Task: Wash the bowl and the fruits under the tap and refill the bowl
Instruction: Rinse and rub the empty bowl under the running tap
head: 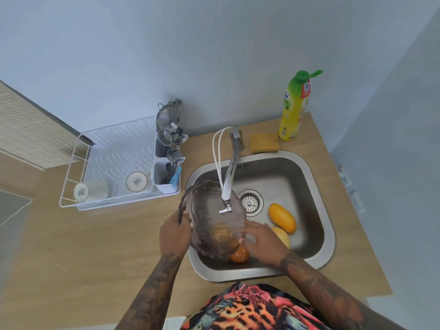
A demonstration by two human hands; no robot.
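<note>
On the far left of the counter (pixel 100 239) sits a white rack (pixel 114 167). Two cups (pixel 136 181) lie on their sides in it. At its right end a holder is full of spoons (pixel 175 158) and a small strainer (pixel 167 115).

Next comes the left hand (pixel 175 234). It grips the left rim of the bowl (pixel 209 217), with the thumb over the edge and the fingers wrapped behind. The bowl is see-through and a smoky colour. It is tipped up on its side over the left part of the sink (pixel 319 184). Its open side faces right, toward the tap.

The tap (pixel 229 184) reaches out from the back of the sink, and its tip is over the bowl. Two white cords hang beside it. I cannot tell if water is running.

Below the bowl, near the front wall of the sink, lies an orange fruit (pixel 240 254). More round fruit shows blurry through the bowl wall.

The right hand (pixel 260 241) is just right of the bowl. Its fingers are spread flat and press against the bowl's lower right side. It is not closed around anything. The bowl sits between the two hands.

Right of that hand are two more fruits on the sink floor. A yellow one (pixel 284 235) is partly hidden by the hand. A mango (pixel 282 217) touches it on the far side. The drain (pixel 250 202) is behind them, near the tap's tip.

On the counter behind the sink lies a sponge (pixel 264 142). Just right of it stands a yellow bottle (pixel 294 108) with an open green cap.
</note>
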